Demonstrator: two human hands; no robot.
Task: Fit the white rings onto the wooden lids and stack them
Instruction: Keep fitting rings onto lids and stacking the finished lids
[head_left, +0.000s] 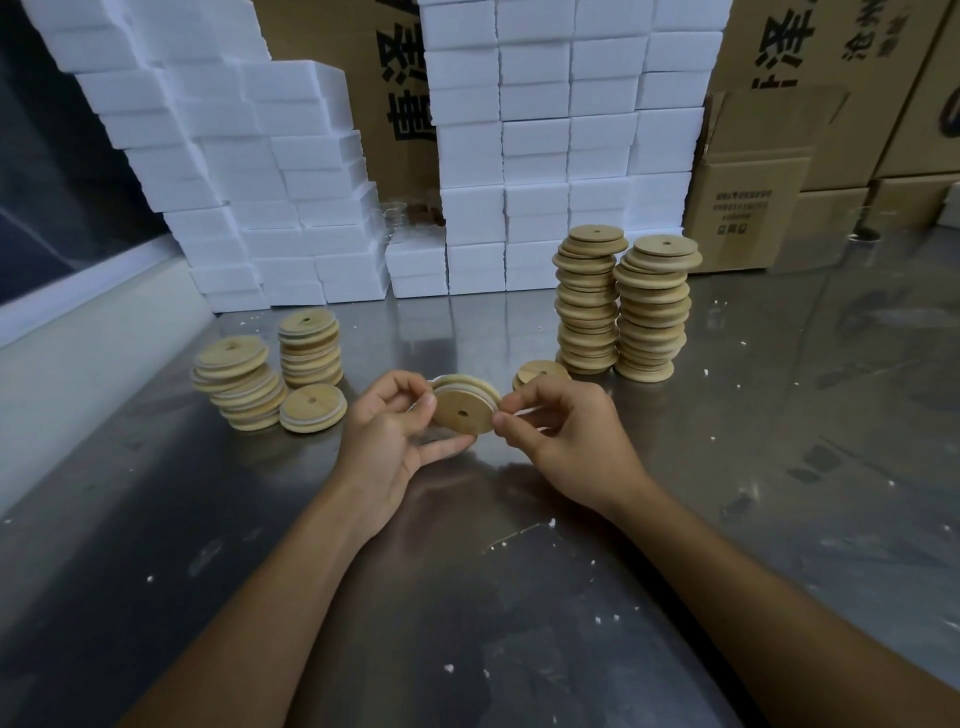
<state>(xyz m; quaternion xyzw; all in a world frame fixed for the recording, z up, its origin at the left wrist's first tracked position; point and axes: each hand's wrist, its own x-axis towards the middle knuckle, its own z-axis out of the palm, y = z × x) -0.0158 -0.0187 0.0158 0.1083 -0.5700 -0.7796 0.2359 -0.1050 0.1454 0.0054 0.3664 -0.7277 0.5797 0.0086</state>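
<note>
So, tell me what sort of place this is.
Probably a packing or assembly bench in a small warehouse. Printed cardboard cartons and walls of white foam boxes stand behind a steel worktable, where wooden lids wait in stacks for fitting.

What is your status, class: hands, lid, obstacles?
Both hands, left and right, grip one lid. White ring partly on. Nothing in the way.

Hidden and cut-off parts
Far side of thin white ring (451, 388) concealed behind held round wooden lid (464, 411); small wooden lid (540, 372) half covered by right hand (566, 441); printed brown cardboard boxes (831, 78) cropped at top edge
</note>
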